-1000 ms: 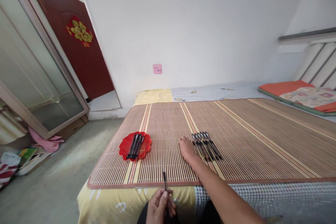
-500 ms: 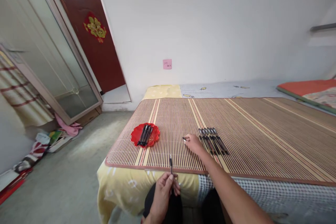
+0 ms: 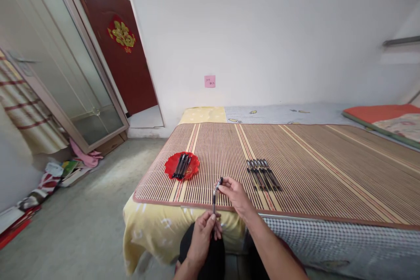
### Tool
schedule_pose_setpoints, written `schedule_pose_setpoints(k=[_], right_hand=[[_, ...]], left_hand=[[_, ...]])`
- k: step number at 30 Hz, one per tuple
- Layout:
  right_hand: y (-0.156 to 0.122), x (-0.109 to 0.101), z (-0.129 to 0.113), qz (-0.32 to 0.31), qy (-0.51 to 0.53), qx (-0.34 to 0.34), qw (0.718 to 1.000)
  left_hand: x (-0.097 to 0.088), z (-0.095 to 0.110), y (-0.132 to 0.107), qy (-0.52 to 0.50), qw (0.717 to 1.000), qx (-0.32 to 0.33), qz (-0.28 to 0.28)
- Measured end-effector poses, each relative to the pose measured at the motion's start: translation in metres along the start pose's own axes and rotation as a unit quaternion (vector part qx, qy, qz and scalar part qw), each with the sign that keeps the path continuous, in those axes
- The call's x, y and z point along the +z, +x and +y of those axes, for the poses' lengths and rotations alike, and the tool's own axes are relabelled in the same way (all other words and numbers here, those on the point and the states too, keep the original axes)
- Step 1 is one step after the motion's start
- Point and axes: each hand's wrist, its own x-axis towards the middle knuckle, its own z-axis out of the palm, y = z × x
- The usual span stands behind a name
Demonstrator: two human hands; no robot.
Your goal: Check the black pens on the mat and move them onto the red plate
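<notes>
My left hand [image 3: 205,229] pinches a slim pen [image 3: 214,203] near the front edge of the bed, its tip pointing up and away. My right hand [image 3: 233,192] is closed on a small dark pen cap [image 3: 219,182], held right at the pen's upper end; whether the two touch I cannot tell. To the left, a red scalloped plate [image 3: 168,167] holds several dark pens [image 3: 181,166]. Right of my right hand, several capped-looking black pens [image 3: 263,175] lie side by side in a row on the striped mat.
The striped bamboo mat [image 3: 311,170] covers the bed, with a yellow sheet [image 3: 147,223] hanging over its front. Folded orange bedding [image 3: 377,113] lies at the far right. A pink note [image 3: 209,81] is on the wall. Clothes and books [image 3: 68,170] lie on the floor at left.
My right hand has brought the cap left and toward me, up to the pen's tip. My left hand still holds the pen in nearly the same place. The view has shifted slightly.
</notes>
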Motion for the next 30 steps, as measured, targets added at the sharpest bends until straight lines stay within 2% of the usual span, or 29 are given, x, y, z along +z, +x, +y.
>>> schedule_pose_setpoints(k=[12,20,30], right_hand=[[0.010,-0.003,-0.002,0.012,0.002,0.016,1.000],[0.004,0.000,0.003,-0.099,-0.040,0.096,0.990],[-0.017,-0.004,0.031,-0.121,-0.042,0.134,0.983]], left_hand=[[-0.004,-0.007,0.002,-0.006,1.000,0.008,-0.015],[-0.004,-0.008,0.002,-0.012,1.000,0.009,-0.019],[-0.004,-0.008,0.001,-0.030,0.999,0.009,-0.021]])
